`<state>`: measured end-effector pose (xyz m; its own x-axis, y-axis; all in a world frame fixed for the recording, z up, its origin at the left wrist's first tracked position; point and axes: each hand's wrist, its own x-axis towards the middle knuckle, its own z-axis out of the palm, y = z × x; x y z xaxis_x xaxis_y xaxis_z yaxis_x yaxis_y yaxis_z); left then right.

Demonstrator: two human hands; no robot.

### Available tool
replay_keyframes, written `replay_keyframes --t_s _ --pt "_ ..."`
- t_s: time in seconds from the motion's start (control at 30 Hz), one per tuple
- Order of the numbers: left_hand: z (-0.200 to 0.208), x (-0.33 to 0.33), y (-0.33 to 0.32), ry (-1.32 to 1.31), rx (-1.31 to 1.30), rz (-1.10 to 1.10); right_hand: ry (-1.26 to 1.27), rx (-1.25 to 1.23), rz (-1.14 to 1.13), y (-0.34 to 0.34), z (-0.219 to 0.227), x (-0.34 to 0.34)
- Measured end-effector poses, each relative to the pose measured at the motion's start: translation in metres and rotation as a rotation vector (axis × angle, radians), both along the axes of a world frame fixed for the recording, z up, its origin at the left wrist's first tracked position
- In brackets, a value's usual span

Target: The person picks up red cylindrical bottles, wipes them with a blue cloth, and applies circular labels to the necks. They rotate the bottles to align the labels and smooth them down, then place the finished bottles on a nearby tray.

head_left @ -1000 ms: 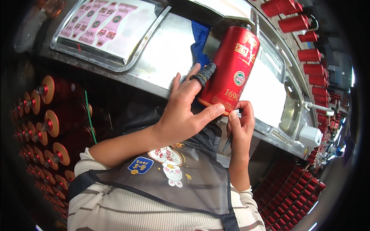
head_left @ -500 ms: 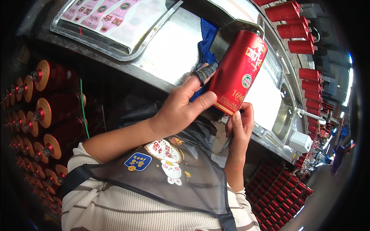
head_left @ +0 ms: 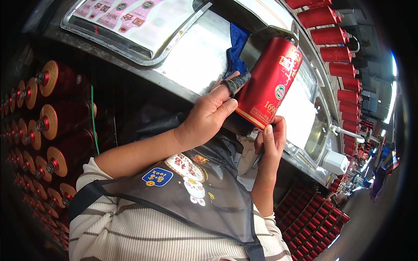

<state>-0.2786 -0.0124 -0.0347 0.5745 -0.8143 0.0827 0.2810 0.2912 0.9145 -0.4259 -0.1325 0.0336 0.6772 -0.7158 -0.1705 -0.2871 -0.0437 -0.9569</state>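
A red metallic bottle [head_left: 269, 82] with gold characters and a round green-and-white emblem lies tilted in front of me. Its neck points up and away, toward a metal bracket [head_left: 275, 32]. My left hand [head_left: 209, 111] is at the bottle's left side, fingers stretched out and thumb held apart near the base edge. A dark cover [head_left: 237, 81] wraps its index finger. With thumb and fingers, my right hand [head_left: 272, 139] pinches the bottle's lower right corner. A thin dark strip [head_left: 257, 158] shows beside that palm; its kind is unclear.
A metal tray [head_left: 148, 61] at upper left holds a sheet of pink printed labels [head_left: 117, 15]. Beside the bottle lies a blue cloth [head_left: 237, 43]. Racked red bottles [head_left: 48, 117] stand left, more [head_left: 335, 54] along the right. A white plastic container [head_left: 335, 161] sits right.
My left thumb has come off the bottle's face and shifted left, to its lower edge. The right hand keeps its grip, and the view has shifted slightly.
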Motion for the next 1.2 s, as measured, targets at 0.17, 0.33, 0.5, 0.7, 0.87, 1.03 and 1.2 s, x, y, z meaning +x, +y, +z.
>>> replay_keyframes --t_s 0.17,0.33,0.5,0.7,0.87,1.03,1.2 --pt "0.014 -0.003 0.011 0.059 0.048 0.146 -0.004 -0.007 0.012 -0.002 -0.001 0.0" --pt "0.027 -0.014 0.039 -0.898 0.211 0.256 -0.006 0.086 -0.012 0.001 0.005 0.001" --pt "0.016 -0.019 0.044 -0.909 0.322 0.272 -0.009 -0.016 0.006 -0.001 -0.003 0.0" --pt "0.005 -0.02 0.042 -0.845 0.343 0.273 0.012 0.045 0.044 -0.004 0.003 -0.001" --pt "0.012 -0.017 0.041 -0.912 0.378 0.271 -0.011 0.057 0.026 -0.005 0.0 -0.003" --pt "0.025 -0.015 0.042 -1.079 0.391 0.309 -0.052 0.077 0.028 -0.003 0.001 0.0" --pt "0.037 -0.013 0.039 -1.181 0.369 0.3 -0.065 0.036 0.025 -0.004 -0.003 0.0"
